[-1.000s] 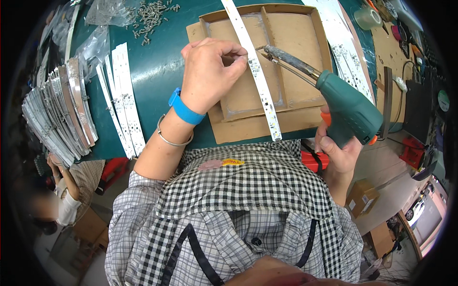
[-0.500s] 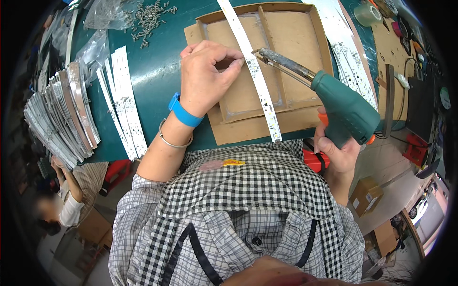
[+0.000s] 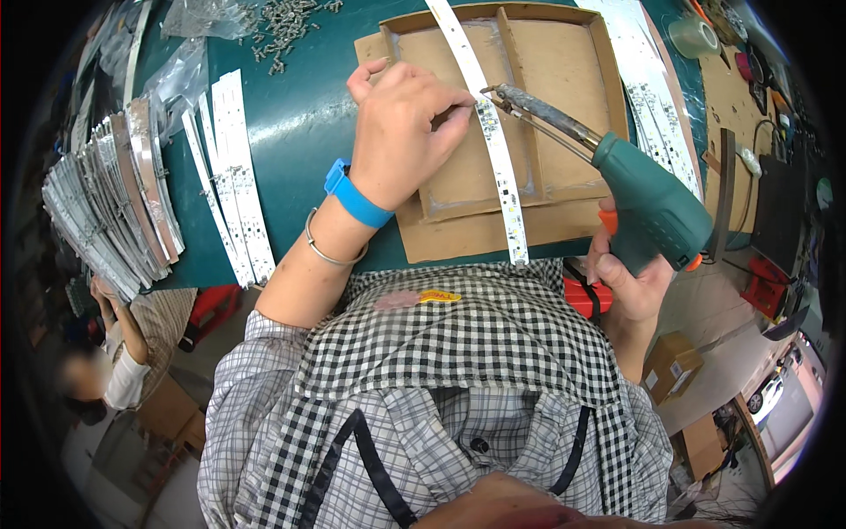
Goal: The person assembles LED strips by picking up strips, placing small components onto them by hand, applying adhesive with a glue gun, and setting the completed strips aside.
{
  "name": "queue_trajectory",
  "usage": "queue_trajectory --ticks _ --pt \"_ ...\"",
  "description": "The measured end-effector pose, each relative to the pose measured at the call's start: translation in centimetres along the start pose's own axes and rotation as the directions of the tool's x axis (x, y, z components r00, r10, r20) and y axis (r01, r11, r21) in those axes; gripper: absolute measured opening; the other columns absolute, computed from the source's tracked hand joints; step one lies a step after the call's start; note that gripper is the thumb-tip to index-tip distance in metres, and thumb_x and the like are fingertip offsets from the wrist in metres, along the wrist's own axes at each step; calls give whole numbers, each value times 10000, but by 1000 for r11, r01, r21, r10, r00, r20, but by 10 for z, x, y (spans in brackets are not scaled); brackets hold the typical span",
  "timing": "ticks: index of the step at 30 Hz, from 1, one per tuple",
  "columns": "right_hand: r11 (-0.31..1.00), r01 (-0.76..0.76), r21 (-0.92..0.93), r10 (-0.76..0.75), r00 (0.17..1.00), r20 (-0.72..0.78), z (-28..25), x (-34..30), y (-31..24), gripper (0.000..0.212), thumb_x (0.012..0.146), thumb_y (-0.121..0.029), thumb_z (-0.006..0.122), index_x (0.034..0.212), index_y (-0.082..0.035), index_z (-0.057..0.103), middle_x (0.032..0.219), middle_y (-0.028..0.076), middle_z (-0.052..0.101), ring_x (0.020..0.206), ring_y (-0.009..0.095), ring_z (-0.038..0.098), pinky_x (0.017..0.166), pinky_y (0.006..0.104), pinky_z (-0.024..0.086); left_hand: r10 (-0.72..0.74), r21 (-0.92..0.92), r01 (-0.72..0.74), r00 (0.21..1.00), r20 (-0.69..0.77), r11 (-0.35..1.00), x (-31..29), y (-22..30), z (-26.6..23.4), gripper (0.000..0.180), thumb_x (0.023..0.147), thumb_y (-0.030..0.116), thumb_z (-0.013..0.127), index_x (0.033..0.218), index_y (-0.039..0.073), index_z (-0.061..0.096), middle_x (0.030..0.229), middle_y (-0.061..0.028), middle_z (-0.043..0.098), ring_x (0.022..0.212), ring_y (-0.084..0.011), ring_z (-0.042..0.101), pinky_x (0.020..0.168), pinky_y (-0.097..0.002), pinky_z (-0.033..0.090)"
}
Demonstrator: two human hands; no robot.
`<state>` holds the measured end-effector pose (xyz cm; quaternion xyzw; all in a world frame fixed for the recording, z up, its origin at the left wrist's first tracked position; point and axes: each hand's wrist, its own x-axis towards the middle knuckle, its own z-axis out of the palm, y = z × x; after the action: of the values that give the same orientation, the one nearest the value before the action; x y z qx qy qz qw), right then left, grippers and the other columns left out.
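My right hand (image 3: 636, 286) grips a green soldering gun (image 3: 656, 198) with an orange trigger. Its dark metal tip is held at a long white LED circuit strip (image 3: 502, 176), over the upper part with small components. On the strip's left edge, beside the tip, my left hand (image 3: 407, 132) is closed in a pinch of thumb and forefinger. What sits between those fingertips is too small or hidden to name. The strip lies slanted across a shallow cardboard tray (image 3: 520, 216) with cardboard dividers, and its near end reaches past the tray's front edge.
Several white circuit strips (image 3: 236, 176) lie left of the tray, beside a thick stack of strips (image 3: 106, 203). Small metal parts (image 3: 286, 31) are heaped at the back. More strips (image 3: 656, 106) and a tape roll (image 3: 693, 38) lie right. A person (image 3: 123, 370) sits far left.
The whole view has shifted slightly, so most things appear further right. My left hand's outer fingers are a little more raised; the pinch and soldering gun stay at the strip.
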<state>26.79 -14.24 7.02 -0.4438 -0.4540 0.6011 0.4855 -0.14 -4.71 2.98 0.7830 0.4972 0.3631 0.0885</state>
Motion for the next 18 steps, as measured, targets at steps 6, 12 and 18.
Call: queue_trajectory --ticks 6,12,18 --pt "999 42 -25 -41 998 41 -3 3 -2 627 764 -15 730 1286 96 402 1154 233 554 625 178 560 504 278 475 -143 -78 150 986 84 986 -2 2 -4 116 734 102 744 843 137 721 730 15 630 732 -149 599 951 -370 337" --pt "996 88 4 -88 996 22 -2 3 0 620 770 -5 712 1292 101 394 1188 244 529 609 170 552 494 270 479 -212 -129 224 972 106 966 -5 1 -2 100 754 115 735 852 127 715 768 16 664 693 -143 617 901 -333 379" --pt "998 60 4 -60 998 20 0 1 -2 608 765 -12 720 1278 100 414 1166 228 545 624 169 556 506 273 472 -217 -93 229 968 127 969 -4 1 -4 80 752 128 733 830 120 719 774 11 670 695 -141 619 841 -313 406"
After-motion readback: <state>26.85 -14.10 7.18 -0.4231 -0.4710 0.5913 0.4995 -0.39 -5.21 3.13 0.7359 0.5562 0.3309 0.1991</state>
